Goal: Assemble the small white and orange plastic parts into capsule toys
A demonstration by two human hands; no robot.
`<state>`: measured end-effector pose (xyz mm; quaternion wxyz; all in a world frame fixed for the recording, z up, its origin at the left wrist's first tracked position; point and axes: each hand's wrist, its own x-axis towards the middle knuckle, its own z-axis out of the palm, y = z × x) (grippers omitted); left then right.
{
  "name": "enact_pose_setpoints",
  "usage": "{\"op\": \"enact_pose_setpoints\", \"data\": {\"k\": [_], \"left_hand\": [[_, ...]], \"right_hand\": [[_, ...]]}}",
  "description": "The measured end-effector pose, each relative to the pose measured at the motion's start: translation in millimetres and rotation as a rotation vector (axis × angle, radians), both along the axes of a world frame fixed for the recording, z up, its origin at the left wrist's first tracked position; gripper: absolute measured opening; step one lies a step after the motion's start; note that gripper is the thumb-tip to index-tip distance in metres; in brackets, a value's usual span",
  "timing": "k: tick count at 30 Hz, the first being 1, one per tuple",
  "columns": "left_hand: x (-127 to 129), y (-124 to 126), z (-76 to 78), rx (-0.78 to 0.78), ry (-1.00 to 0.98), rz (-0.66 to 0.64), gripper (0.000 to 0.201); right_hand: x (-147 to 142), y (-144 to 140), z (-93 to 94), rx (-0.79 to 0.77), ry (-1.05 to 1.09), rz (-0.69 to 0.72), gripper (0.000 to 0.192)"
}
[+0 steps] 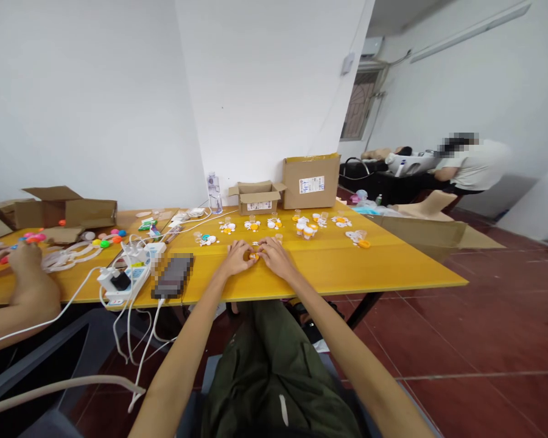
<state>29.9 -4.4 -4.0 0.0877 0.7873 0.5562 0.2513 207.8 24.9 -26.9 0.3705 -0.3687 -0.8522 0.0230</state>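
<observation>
While my fingertips pinch together at the middle of the yellow table (393, 267), they close from both sides on a small orange piece (254, 257), too tiny to name more exactly. My left hand (238, 255) lies knuckles up, fingers curled in toward the piece; my right hand (274, 255) mirrors it, fingers bent and touching the same piece, so the two hands meet just above the tabletop. Both forearms stretch straight out from my lap and converge there. Just beyond my hands sit rows of little orange-and-white parts (304, 226) with small clear cups among them. Behind those stand a small open cardboard box (256, 197) and a larger one (311, 180) against the wall. To my left lie a dark phone (173, 275) and a white power strip (126, 267) with cables, and farther left another person's hand (25, 258) rests by coloured balls (106, 240).
</observation>
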Motion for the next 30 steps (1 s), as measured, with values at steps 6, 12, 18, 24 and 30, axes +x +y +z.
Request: {"op": "enact_pose_setpoints", "data": {"k": [6,12,18,24,30], "left_hand": [[1,-1,1.4,0.013,-0.003,-0.018,0.013],[1,-2,2.2,0.013,-0.005,-0.019,0.012],[0,0,0.1,0.015,-0.005,-0.024,0.012],[-2,3,-3.6,0.026,-0.006,-0.033,0.013],[-3,4,-4.4,0.029,-0.002,-0.043,0.014]], "right_hand": [[-1,-3,1.9,-0.031,-0.016,0.044,0.018],[0,-2,2.5,-0.044,0.008,0.073,0.017],[1,1,-1.4,-0.037,0.034,0.091,0.017],[2,8,-6.6,-0.023,0.053,0.129,0.017],[1,9,-7.2,-0.034,0.058,0.132,0.015]]}}
